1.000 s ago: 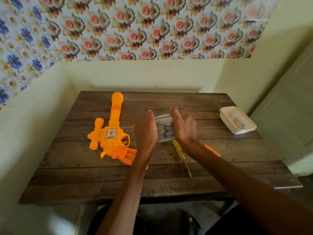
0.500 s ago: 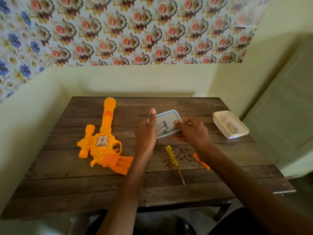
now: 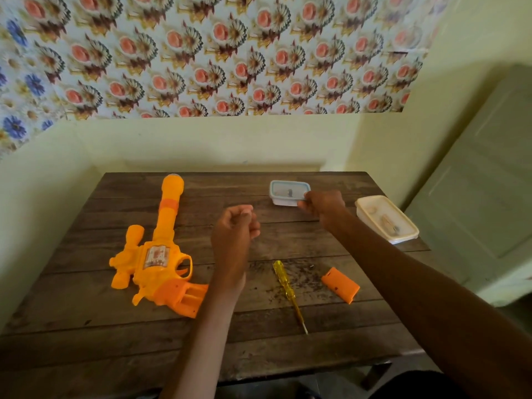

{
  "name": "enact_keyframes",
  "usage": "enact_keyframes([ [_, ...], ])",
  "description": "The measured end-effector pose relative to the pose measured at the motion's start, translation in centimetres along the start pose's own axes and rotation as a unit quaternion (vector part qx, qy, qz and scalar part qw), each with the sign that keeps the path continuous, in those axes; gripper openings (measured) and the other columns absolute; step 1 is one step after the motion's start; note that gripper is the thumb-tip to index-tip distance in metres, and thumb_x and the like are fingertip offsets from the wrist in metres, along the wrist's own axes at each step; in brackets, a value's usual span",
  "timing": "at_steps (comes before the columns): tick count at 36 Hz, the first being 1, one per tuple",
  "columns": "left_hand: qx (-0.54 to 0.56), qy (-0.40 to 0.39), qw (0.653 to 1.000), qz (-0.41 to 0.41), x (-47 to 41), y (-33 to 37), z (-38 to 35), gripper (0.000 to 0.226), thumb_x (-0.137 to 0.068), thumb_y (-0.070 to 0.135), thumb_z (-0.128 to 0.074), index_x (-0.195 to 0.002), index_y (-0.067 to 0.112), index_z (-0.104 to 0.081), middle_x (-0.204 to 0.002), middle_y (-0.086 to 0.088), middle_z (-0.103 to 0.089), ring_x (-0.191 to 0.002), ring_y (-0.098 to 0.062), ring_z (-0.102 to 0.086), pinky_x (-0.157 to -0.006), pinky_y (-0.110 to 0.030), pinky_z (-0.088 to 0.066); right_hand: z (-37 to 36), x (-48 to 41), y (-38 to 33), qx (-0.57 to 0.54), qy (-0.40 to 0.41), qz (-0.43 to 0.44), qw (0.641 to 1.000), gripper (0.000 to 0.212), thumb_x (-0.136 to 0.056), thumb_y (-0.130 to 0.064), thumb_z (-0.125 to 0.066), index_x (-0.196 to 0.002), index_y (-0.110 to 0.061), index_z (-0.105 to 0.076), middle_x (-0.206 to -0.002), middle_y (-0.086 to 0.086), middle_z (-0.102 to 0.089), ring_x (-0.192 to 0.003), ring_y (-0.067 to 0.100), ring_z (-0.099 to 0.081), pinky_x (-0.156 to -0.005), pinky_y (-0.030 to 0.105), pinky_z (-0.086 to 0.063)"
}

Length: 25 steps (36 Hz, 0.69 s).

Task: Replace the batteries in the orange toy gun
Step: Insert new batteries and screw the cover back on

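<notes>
The orange toy gun (image 3: pixel 155 254) lies on the left of the wooden table (image 3: pixel 129 329), barrel pointing away, its grip's battery bay open. Its orange battery cover (image 3: pixel 340 285) lies apart at the right front. A yellow-handled screwdriver (image 3: pixel 285 282) lies between them. My right hand (image 3: pixel 322 203) grips the near right corner of a small blue-rimmed clear box (image 3: pixel 288 191) standing at the table's far side, with small dark items inside. My left hand (image 3: pixel 234 230) hovers over the middle with fingers curled; nothing shows in it.
A white open tub (image 3: pixel 403 236) with a few small items stands at the table's right edge. Dark specks and a tiny screw (image 3: pixel 311 265) lie near the screwdriver. Walls close off the left and far sides; a door is on the right.
The blue-rimmed box was held up between both hands; my right hand has carried it away to the far side of the table. My left hand let go of it and curled.
</notes>
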<state>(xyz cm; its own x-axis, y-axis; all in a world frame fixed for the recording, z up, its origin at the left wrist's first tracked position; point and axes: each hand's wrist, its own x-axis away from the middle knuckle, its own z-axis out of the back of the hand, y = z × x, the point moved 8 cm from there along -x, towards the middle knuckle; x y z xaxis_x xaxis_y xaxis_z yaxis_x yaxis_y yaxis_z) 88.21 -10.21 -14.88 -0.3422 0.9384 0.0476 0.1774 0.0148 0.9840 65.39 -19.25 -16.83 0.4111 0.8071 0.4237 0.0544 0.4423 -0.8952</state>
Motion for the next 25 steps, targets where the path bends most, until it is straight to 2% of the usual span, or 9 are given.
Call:
enact_keyframes([
  [5, 0.003, -0.020, 1.000, -0.001, -0.2, -0.3, 0.0, 0.017, -0.096, 0.009, -0.053, -0.093, 0.018, -0.067, -0.081, -0.001, -0.067, -0.073, -0.012, -0.064, -0.068, -0.025, -0.054, -1.2, -2.3, -0.6, -0.022, 0.012, 0.007, 1.000, 0.039, -0.088, -0.006, -0.067, -0.124, 0.000, -0.054, -0.111, 0.017, -0.064, -0.051, 0.016, -0.069, -0.043, 0.021, -0.054],
  [9, 0.003, -0.035, 0.999, -0.004, -0.1, -0.2, -0.1, 0.016, -0.096, 0.008, -0.053, -0.095, 0.016, -0.067, -0.081, -0.002, -0.067, -0.072, -0.011, -0.064, -0.068, -0.024, -0.054, -1.7, -2.4, -1.0, -0.013, -0.002, 0.019, 1.000, 0.030, -0.088, -0.006, -0.065, -0.116, 0.003, -0.057, -0.104, 0.017, -0.066, -0.055, 0.016, -0.069, -0.048, 0.022, -0.057],
  [13, -0.003, -0.042, 0.999, -0.007, 0.3, -0.1, -0.5, 0.015, -0.096, 0.009, -0.053, -0.096, 0.016, -0.067, -0.083, -0.002, -0.067, -0.074, -0.011, -0.064, -0.070, -0.024, -0.055, -1.1, -2.4, -0.8, 0.004, -0.015, 0.028, 0.999, 0.031, -0.088, -0.011, -0.068, -0.114, 0.003, -0.060, -0.097, 0.013, -0.069, -0.059, 0.016, -0.070, -0.056, 0.025, -0.059],
  [15, -0.010, -0.050, 0.999, -0.009, 0.7, -0.1, -0.7, 0.014, -0.096, 0.010, -0.054, -0.098, 0.015, -0.067, -0.085, -0.003, -0.068, -0.077, -0.012, -0.065, -0.071, -0.025, -0.056, -0.7, -1.6, -0.9, 0.049, -0.038, 0.059, 0.996, 0.028, -0.088, -0.015, -0.068, -0.112, -0.001, -0.065, -0.091, 0.006, -0.069, -0.066, 0.013, -0.069, -0.055, 0.021, -0.057],
  [16, -0.015, -0.053, 0.998, -0.013, 0.7, -0.1, -0.6, 0.014, -0.096, 0.011, -0.054, -0.099, 0.014, -0.067, -0.086, -0.003, -0.068, -0.078, -0.012, -0.065, -0.072, -0.026, -0.056, -0.4, -0.9, -1.2, 0.093, -0.031, 0.081, 0.992, 0.021, -0.087, -0.019, -0.068, -0.103, -0.004, -0.069, -0.087, 0.004, -0.070, -0.070, 0.013, -0.069, -0.059, 0.023, -0.058],
  [18, -0.034, -0.065, 0.997, -0.013, 1.2, -0.1, -0.9, 0.014, -0.097, 0.012, -0.054, -0.102, 0.014, -0.067, -0.088, -0.003, -0.069, -0.079, -0.011, -0.066, -0.072, -0.025, -0.056, 1.7, 0.7, -1.6, 0.179, 0.022, 0.136, 0.974, 0.016, -0.086, -0.026, -0.070, -0.076, -0.013, -0.068, -0.076, 0.003, -0.072, -0.072, 0.013, -0.069, -0.070, 0.030, -0.059],
  [19, -0.042, -0.071, 0.997, -0.013, 1.5, 0.0, -1.1, 0.014, -0.097, 0.013, -0.054, -0.101, 0.015, -0.067, -0.089, -0.003, -0.069, -0.079, -0.011, -0.066, -0.072, -0.025, -0.055, 2.6, 1.5, -1.9, 0.197, 0.037, 0.175, 0.964, 0.016, -0.085, -0.026, -0.071, -0.073, -0.016, -0.067, -0.072, 0.002, -0.072, -0.069, 0.012, -0.068, -0.069, 0.030, -0.058],
  [22, -0.061, -0.079, 0.995, -0.009, 2.0, -0.1, -1.6, 0.014, -0.097, 0.014, -0.055, -0.095, 0.020, -0.067, -0.088, -0.002, -0.069, -0.079, -0.011, -0.066, -0.069, -0.024, -0.053, 5.1, 5.0, -2.6, 0.253, 0.044, 0.285, 0.923, 0.005, -0.081, -0.022, -0.070, -0.081, -0.018, -0.073, -0.075, -0.003, -0.071, -0.072, 0.011, -0.065, -0.068, 0.027, -0.053],
  [25, -0.069, -0.097, 0.993, 0.008, 2.7, -0.4, -2.6, 0.014, -0.097, 0.013, -0.054, -0.095, 0.019, -0.067, -0.089, -0.004, -0.069, -0.078, -0.012, -0.066, -0.069, -0.025, -0.054, 8.8, 6.6, -2.9, 0.317, 0.086, 0.338, 0.882, 0.006, -0.080, -0.022, -0.066, -0.080, -0.023, -0.072, -0.081, -0.002, -0.072, -0.081, 0.017, -0.064, -0.071, 0.030, -0.051],
])
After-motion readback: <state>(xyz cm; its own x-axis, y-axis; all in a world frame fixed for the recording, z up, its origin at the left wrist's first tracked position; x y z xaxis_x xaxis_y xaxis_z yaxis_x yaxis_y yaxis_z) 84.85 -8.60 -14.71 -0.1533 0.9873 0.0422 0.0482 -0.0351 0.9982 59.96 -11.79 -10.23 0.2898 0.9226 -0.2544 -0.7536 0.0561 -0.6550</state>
